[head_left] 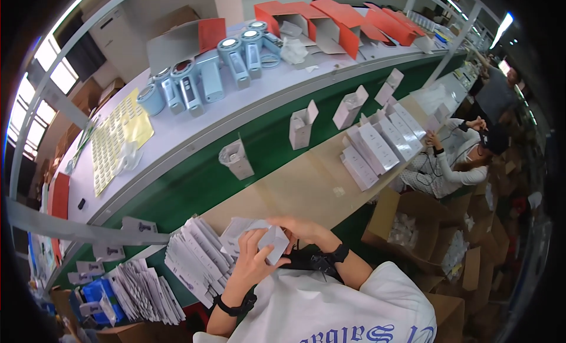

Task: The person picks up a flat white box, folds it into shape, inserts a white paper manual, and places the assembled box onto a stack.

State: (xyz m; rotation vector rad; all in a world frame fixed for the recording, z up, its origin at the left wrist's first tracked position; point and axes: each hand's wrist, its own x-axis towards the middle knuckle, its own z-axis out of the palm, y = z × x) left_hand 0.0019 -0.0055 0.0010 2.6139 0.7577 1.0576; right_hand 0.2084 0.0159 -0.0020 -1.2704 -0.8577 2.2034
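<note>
White carton (276, 241), angular and flat-faced, is gripped by the left hand (252, 261) and right hand (302, 230).

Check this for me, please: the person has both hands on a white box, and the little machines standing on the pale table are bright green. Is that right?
Not quite: the little machines standing on the pale table are light blue, as the head view shows. The person does have both the left hand and right hand on a white box.
</note>
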